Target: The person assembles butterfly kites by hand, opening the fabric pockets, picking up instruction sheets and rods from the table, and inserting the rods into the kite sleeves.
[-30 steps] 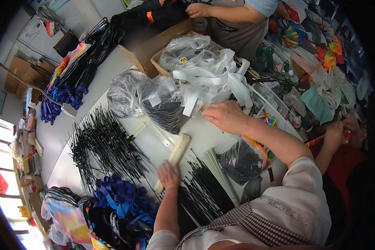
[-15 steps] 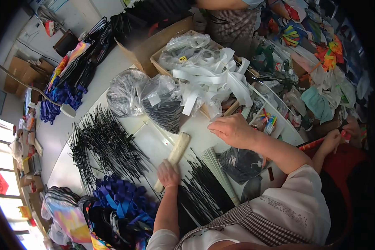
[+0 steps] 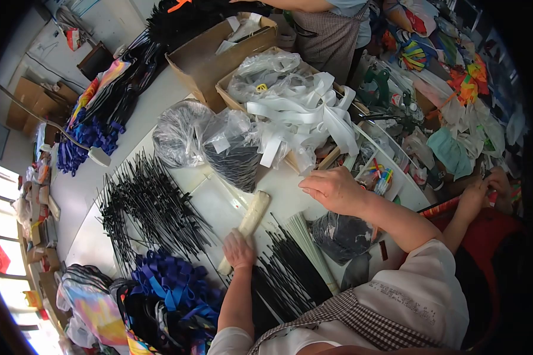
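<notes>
My left hand lies on the lower part of a pale roll, its fingers wrapped over it. Above the table my right hand is closed in a pinch, to the right of the roll; whatever its fingertips hold is too small to tell. Black thin rods lie in a pile left of the roll. More black rods and a bundle of pale rods lie to its right. A bag of dark material sits below my right hand.
Plastic bags of dark coils stand beside a cardboard box with white straps. Blue straps lie at the lower left. A co-worker in a checked apron stands behind the box; another person's hands are at the right.
My right hand has moved slightly right and down from beside the white straps. My left hand stays on the roll. The co-worker at the top has shifted, and an open box there shows more.
</notes>
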A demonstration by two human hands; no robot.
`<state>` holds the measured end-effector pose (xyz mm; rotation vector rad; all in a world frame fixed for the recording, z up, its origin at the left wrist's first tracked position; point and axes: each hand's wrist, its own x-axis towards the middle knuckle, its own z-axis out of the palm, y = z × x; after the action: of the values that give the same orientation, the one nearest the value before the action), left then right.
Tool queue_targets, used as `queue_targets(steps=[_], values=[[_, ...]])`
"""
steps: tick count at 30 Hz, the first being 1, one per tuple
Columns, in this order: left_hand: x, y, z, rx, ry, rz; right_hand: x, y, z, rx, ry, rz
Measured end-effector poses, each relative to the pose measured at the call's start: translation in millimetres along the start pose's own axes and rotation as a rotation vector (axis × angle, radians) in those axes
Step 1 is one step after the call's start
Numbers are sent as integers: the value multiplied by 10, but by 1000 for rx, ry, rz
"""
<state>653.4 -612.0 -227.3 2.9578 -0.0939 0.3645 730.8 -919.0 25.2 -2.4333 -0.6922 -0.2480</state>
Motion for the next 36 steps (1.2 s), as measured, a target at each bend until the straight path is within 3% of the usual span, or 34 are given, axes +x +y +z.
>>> queue_targets(steps=[13, 21, 24, 36], values=[[-6, -19, -4, -41, 16, 7, 65, -79, 66, 11, -30, -28], [10, -6, -51, -56, 22, 14, -65, -67, 277, -17, -116, 32], [23, -14, -58, -42, 25, 12, -178, -65, 449, 18, -252, 38], [27, -17, -53, -35, 44, 39, -257, -125, 639, 106, -319, -33]])
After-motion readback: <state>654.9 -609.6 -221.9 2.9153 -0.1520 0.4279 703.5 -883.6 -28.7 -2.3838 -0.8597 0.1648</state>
